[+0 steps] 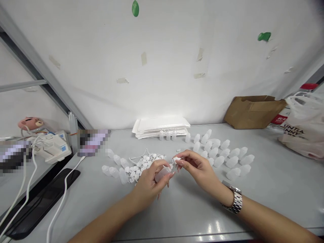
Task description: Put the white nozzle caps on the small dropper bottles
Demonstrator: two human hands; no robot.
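My left hand (pixel 149 182) is closed around a small translucent plastic bottle (pixel 162 173), held just above the grey table (pixel 177 209). My right hand (pixel 197 167), with a metal watch at the wrist, pinches a small white cap (pixel 176 158) right next to the bottle's top. A pile of white caps (pixel 141 165) lies just beyond my left hand, with a few loose bottles (pixel 113 170) to its left. Several bottles lying on their sides (pixel 222 155) sit to the right of my right hand. Three upright bottles (pixel 167 135) stand further back.
A stack of white flat packs (pixel 162 126) lies against the wall. A brown cardboard box (pixel 253 111) and a white plastic bag (pixel 303 128) sit at the back right. At the left are a black phone (pixel 40 202), white cables (pixel 60 202) and a pink plush figure (pixel 30 123).
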